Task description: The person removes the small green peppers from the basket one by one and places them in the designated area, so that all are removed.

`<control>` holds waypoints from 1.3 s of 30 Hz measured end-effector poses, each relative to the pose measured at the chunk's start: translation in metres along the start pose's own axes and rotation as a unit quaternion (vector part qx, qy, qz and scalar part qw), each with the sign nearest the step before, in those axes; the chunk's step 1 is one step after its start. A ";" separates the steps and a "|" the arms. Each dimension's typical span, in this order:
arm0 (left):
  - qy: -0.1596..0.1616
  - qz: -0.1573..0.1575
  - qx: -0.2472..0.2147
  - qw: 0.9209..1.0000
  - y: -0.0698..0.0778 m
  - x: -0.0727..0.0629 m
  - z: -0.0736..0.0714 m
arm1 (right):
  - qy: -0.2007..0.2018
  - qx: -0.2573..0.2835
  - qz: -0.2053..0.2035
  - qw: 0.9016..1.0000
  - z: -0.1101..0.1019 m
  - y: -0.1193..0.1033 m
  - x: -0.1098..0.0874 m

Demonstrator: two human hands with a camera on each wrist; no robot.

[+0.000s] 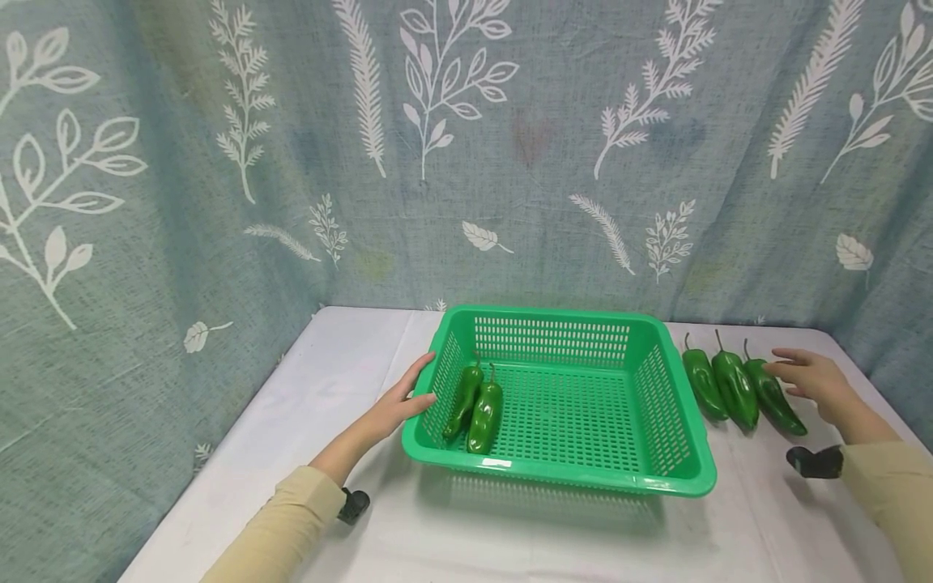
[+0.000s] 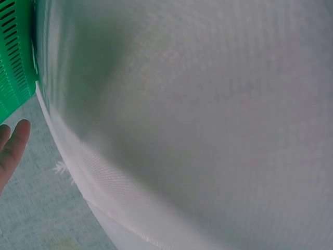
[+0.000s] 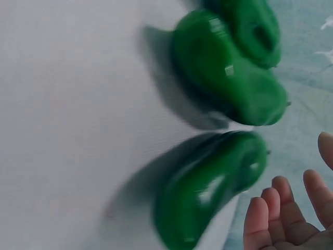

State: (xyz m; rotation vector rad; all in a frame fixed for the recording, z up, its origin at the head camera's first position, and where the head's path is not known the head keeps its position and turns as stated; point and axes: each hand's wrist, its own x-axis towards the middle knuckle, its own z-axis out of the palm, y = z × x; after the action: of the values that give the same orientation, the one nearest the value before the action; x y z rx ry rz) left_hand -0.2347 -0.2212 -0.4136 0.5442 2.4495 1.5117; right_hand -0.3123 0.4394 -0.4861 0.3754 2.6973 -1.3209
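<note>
Peppers lie on the counter between the green basket, two more inside it, and the right hand, fingers loosely parted; the left hand, fingers spread, is at the basket's side.

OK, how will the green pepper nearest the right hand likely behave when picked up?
The pepper may be slippery, as its skin shows glossy highlights. It could roll or swivel if nudged, given its rounded, tapering body. It's probably fairly stiff; its plump shape shows no sag.
</note>
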 end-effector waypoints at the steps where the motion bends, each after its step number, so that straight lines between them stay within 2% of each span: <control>1: 0.000 -0.001 0.002 1.000 0.000 0.000 0.000 | 0.003 -0.004 -0.014 1.000 0.000 0.002 0.004; 4: 0.002 -0.001 0.005 1.000 0.000 0.000 0.000 | 0.001 -0.019 -0.049 0.999 -0.003 0.000 0.010; 6: 0.003 -0.002 0.004 1.000 0.000 0.000 0.000 | -0.005 -0.028 -0.053 0.998 -0.005 -0.014 0.003; 8: 0.003 -0.002 0.002 1.000 0.000 0.000 0.000 | -0.018 -0.037 -0.056 0.998 -0.007 -0.038 -0.013; 12: 0.003 -0.006 0.001 1.000 0.001 0.000 0.001 | -0.056 -0.036 -0.069 0.995 -0.010 -0.093 -0.059; 14: 0.003 -0.008 0.002 1.000 0.001 0.000 0.001 | -0.076 -0.029 -0.080 0.993 -0.010 -0.112 -0.077; 17: 0.002 -0.010 0.001 1.000 0.001 0.000 0.001 | -0.083 -0.034 -0.078 0.993 -0.011 -0.129 -0.092; 28: 0.004 -0.006 0.003 1.000 0.002 0.000 0.001 | -0.093 -0.028 -0.108 0.989 -0.014 -0.149 -0.100; 37: 0.002 -0.005 0.000 1.000 0.001 -0.001 0.001 | -0.105 -0.032 -0.121 0.987 -0.013 -0.177 -0.108; 39: 0.000 -0.008 0.001 1.000 0.010 -0.004 0.001 | -0.110 -0.032 -0.123 0.986 -0.012 -0.183 -0.110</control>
State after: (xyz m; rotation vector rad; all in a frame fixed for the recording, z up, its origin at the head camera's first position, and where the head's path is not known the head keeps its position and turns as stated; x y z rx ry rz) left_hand -0.2287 -0.2175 -0.4049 0.5227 2.4485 1.5036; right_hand -0.2558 0.3221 -0.3161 -0.1084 2.6535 -1.2422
